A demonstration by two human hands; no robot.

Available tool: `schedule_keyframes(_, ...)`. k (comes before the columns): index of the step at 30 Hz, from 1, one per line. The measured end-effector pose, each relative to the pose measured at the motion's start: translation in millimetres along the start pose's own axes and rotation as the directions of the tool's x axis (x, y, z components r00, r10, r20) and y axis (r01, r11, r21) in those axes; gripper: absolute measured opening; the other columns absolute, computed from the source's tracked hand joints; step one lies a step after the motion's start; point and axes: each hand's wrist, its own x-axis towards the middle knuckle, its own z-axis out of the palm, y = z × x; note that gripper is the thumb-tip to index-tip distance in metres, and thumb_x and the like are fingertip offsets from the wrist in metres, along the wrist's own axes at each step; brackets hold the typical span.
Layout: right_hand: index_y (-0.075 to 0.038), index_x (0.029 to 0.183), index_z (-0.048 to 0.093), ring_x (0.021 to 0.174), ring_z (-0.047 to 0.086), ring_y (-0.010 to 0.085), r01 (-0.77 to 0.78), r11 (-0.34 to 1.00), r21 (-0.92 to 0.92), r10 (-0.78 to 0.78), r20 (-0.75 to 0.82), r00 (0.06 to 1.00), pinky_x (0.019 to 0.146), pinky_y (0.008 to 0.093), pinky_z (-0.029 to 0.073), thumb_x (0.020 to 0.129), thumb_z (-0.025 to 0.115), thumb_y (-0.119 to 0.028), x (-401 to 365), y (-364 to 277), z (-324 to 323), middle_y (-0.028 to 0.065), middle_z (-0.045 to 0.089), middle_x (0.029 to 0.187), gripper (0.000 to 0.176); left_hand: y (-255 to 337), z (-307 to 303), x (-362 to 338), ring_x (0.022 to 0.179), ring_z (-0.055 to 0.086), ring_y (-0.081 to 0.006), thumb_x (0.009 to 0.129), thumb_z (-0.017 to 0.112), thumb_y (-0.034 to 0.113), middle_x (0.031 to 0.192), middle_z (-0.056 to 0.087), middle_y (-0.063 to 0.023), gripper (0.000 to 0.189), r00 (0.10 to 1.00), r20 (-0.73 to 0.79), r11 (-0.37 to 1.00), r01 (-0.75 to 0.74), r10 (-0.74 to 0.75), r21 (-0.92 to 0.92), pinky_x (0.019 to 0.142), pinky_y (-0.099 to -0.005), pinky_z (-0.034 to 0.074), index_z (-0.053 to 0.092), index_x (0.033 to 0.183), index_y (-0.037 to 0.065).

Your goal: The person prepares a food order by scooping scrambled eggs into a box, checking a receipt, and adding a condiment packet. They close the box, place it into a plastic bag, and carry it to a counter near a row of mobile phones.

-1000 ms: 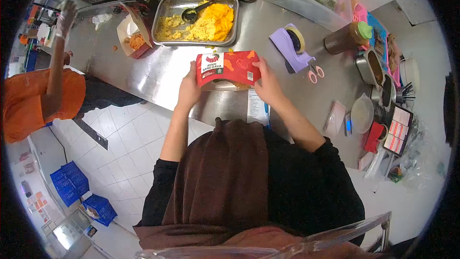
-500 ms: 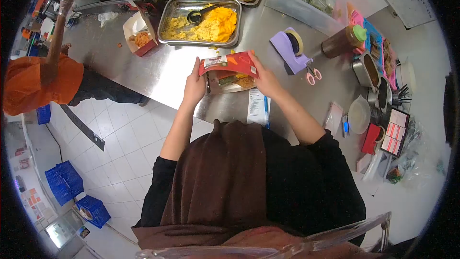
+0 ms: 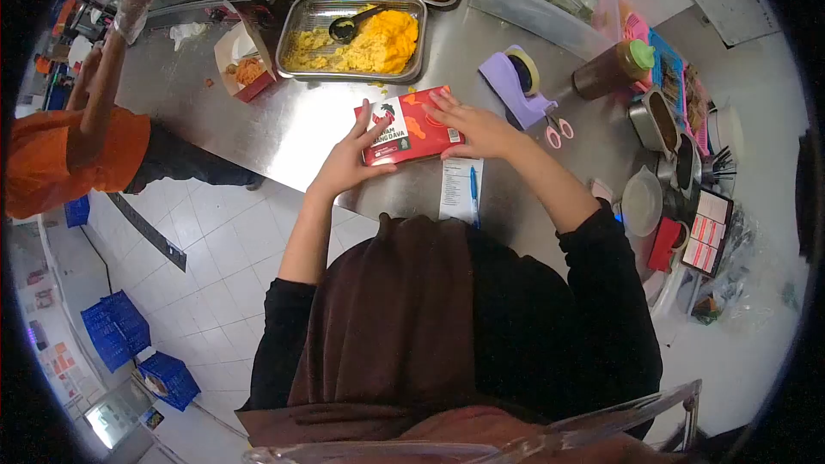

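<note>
A red food box with a printed white label lies closed on the steel counter. My left hand is on the box's left end, fingers over the top and thumb along the near edge. My right hand rests on its right end with the fingers spread across the lid. Just below the box is a printed paper with a blue pen on it. Beyond the box, a metal tray holds yellow food and a black spoon.
An open box with orange food stands left of the tray. To the right are a purple tape dispenser, pink-handled scissors and a brown sauce bottle. A person in orange stands at the left.
The box's red lid has gone from raised to closed, hiding the food inside. Both my hands have moved onto its top. The other person's gloved hand has shifted.
</note>
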Motion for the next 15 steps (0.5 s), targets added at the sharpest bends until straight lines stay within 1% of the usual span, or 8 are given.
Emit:
schedule_keyframes(3,-0.026,0.139,0.027,0.133,0.017,0.0378,0.061,0.975,-0.215,-0.054,0.039,0.998,0.102,0.0434,0.032,0.079,0.060,-0.039,5.8,5.1,8.3,0.0178,0.016,0.145,0.070,-4.3,3.5,5.1,0.126,0.034,-0.0341,0.068,0.073,0.033,0.146,0.016,-0.0153,0.071,0.999,0.018,0.992,0.038,-0.041,0.123,0.099,-0.0367,0.036,0.043,0.131,0.026)
schedule_keyframes(6,-0.028,0.136,0.032,0.133,0.015,0.0388,0.045,0.967,-0.250,-0.050,-0.014,0.999,0.104,0.0431,0.028,0.087,0.052,-0.032,3.5,6.2,17.3,0.0179,0.018,0.145,0.053,-7.2,3.8,6.5,0.129,0.029,-0.0353,0.070,0.070,0.037,0.147,0.014,-0.0127,0.069,0.989,0.077,0.992,0.125,-0.127,0.031,0.101,-0.0446,0.032,0.041,0.132,0.029)
schedule_keyframes(7,-0.027,0.136,0.033,0.134,0.013,0.0387,0.026,0.969,-0.246,-0.042,-0.060,0.997,0.105,0.0439,0.026,0.088,0.050,-0.031,-1.1,3.7,22.1,0.0180,0.018,0.145,0.052,-13.5,11.4,2.4,0.130,0.026,-0.0356,0.070,0.069,0.038,0.147,0.013,-0.0118,0.070,0.996,0.018,0.980,0.083,-0.087,0.182,0.102,-0.0487,0.028,0.039,0.133,0.030)
schedule_keyframes(9,-0.023,0.136,0.034,0.134,0.010,0.0385,-0.015,0.970,-0.241,-0.024,-0.158,0.987,0.106,0.0453,0.021,0.090,0.046,-0.029,-10.1,-1.9,30.6,0.0182,0.018,0.144,0.048,-22.5,26.5,-3.3,0.133,0.019,-0.0363,0.072,0.067,0.042,0.148,0.012,-0.0101,0.071,0.996,-0.079,0.879,0.012,0.029,0.478,0.102,-0.0570,0.021,0.036,0.135,0.031)
schedule_keyframes(10,-0.021,0.136,0.035,0.134,0.012,0.0380,-0.073,0.983,-0.165,0.023,-0.287,0.958,0.105,0.0468,0.021,0.091,0.045,-0.029,-10.0,0.6,37.5,0.0179,0.020,0.144,0.047,-20.5,28.2,-7.6,0.135,0.009,-0.0368,0.073,0.063,0.046,0.149,0.010,-0.0090,0.073,0.998,-0.058,0.846,0.024,0.007,0.532,0.100,-0.0649,0.012,0.032,0.137,0.031)
schedule_keyframes(12,-0.016,0.134,0.037,0.132,0.017,0.0371,-0.164,0.986,0.004,0.142,-0.521,0.841,0.103,0.0498,0.021,0.092,0.042,-0.028,-9.6,10.8,61.4,0.0175,0.025,0.142,0.044,-15.5,29.4,-12.6,0.135,0.010,-0.0363,0.073,0.064,0.046,0.148,0.011,-0.0095,0.073,0.997,-0.078,0.812,0.054,-0.010,0.581,0.101,-0.0643,0.012,0.031,0.137,0.030)
schedule_keyframes(14,-0.012,0.129,0.043,0.123,0.028,0.0366,-0.311,0.941,0.130,0.325,-0.593,0.737,0.099,0.0483,0.026,0.085,0.052,-0.029,-25.2,22.7,81.5,0.0174,0.037,0.130,0.048,-15.7,33.9,-19.5,0.135,0.010,-0.0361,0.073,0.064,0.046,0.147,0.014,-0.0108,0.075,0.992,-0.121,0.810,0.088,-0.022,0.580,0.100,-0.0654,0.009,0.031,0.137,0.028)
schedule_keyframes(15,-0.010,0.127,0.045,0.118,0.034,0.0364,-0.370,0.909,0.193,0.406,-0.618,0.673,0.097,0.0475,0.029,0.082,0.056,-0.029,-32.6,27.3,84.2,0.0173,0.043,0.124,0.050,-15.7,39.1,-23.7,0.135,0.010,-0.0357,0.073,0.064,0.046,0.147,0.014,-0.0107,0.076,0.984,-0.173,0.802,0.139,-0.046,0.581,0.100,-0.0662,0.008,0.031,0.138,0.027)
